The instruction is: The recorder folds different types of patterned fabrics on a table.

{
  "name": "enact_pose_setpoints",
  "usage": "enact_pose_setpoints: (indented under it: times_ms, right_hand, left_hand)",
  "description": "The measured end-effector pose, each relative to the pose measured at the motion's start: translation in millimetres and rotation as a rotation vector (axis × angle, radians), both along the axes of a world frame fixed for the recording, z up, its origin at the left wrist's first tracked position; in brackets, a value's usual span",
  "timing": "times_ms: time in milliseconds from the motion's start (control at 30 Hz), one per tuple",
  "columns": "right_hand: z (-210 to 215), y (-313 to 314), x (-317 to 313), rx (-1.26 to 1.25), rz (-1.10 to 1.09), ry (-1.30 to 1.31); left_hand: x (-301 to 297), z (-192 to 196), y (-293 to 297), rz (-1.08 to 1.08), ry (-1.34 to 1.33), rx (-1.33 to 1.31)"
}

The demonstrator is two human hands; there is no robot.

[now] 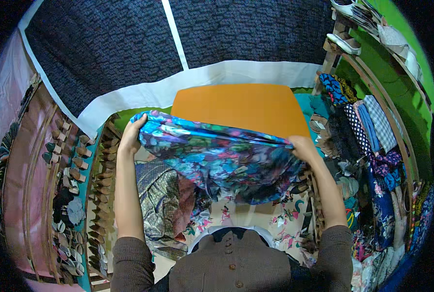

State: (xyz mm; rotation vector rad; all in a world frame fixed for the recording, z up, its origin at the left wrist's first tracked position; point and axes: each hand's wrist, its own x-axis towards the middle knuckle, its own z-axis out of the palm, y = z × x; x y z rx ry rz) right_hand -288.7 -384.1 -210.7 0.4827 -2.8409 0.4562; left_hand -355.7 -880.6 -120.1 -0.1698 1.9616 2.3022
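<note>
A multicoloured floral cloth (221,155), mostly blue, purple and teal, is stretched out in the air between my two hands. My left hand (131,136) is closed on its upper left corner, which sits a little higher. The upper right corner is pinched in my right hand (304,147). From the taut top edge the cloth sags in loose folds, and its lower part looks blurred. Behind it stands an orange tabletop (241,104), partly covered by the cloth.
A patterned grey-gold fabric (158,204) lies at the lower left of the cloth. Racks of shoes (102,194) line the left side. Folded fabrics (372,126) fill shelves on the right, with white shoes (344,44) above. A dark curtain (251,34) hangs at the back.
</note>
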Motion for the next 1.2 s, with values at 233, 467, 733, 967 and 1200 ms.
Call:
enact_pose_setpoints:
  times_ms: [233, 467, 733, 967, 1200]
  right_hand:
    - [-4.1, 12.5, -15.0, -0.092, 0.085, -0.376]
    - [70.8, -131.7, -26.5, -0.673, 0.841, -0.302]
    - [71.2, -123.3, -30.3, -0.517, 0.736, -0.823]
    - [60.7, -172.4, -45.5, -0.428, 0.295, 0.064]
    - [80.3, -162.0, -24.0, -0.855, 0.569, -0.28]
  left_hand:
    - [15.3, 25.0, 55.4, -0.229, 0.086, -0.062]
    - [23.7, 19.1, 127.4, -1.237, 0.229, -0.615]
    - [30.5, 26.5, 108.0, -1.225, 0.225, -0.674]
    - [46.4, -3.2, 123.1, -0.899, 0.021, -0.014]
    - [51.3, 3.2, 124.1, -0.611, 0.086, 0.077]
